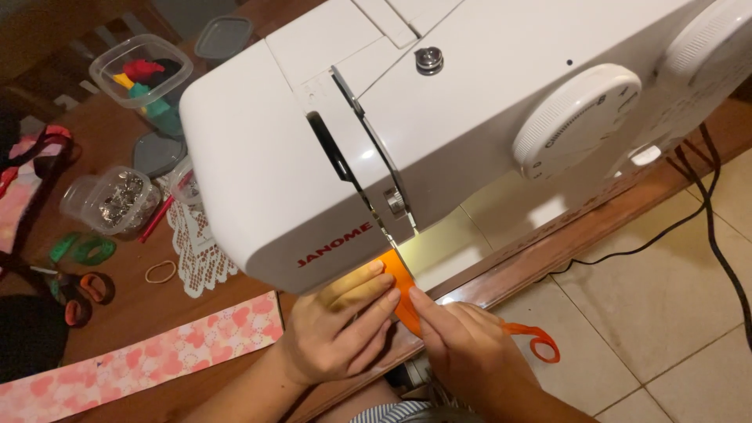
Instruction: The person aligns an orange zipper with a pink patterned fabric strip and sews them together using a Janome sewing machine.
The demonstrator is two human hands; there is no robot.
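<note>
Left hand (341, 329): lower centre, fingers flat, pressing the orange ribbon (406, 301)
Right hand (462, 341): just beside it, fingertips pinching the ribbon's edge
Orange ribbon: under the white sewing machine (407, 117), tail curling lower right
Pink heart fabric strip (141, 360): lower left on the tabletop (125, 301)

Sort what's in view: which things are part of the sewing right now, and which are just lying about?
In use: sewing machine, orange ribbon, left hand, right hand.

Lying about: heart-print strip, lace, rubber band, tub of clips, tub of coloured bits.
</note>
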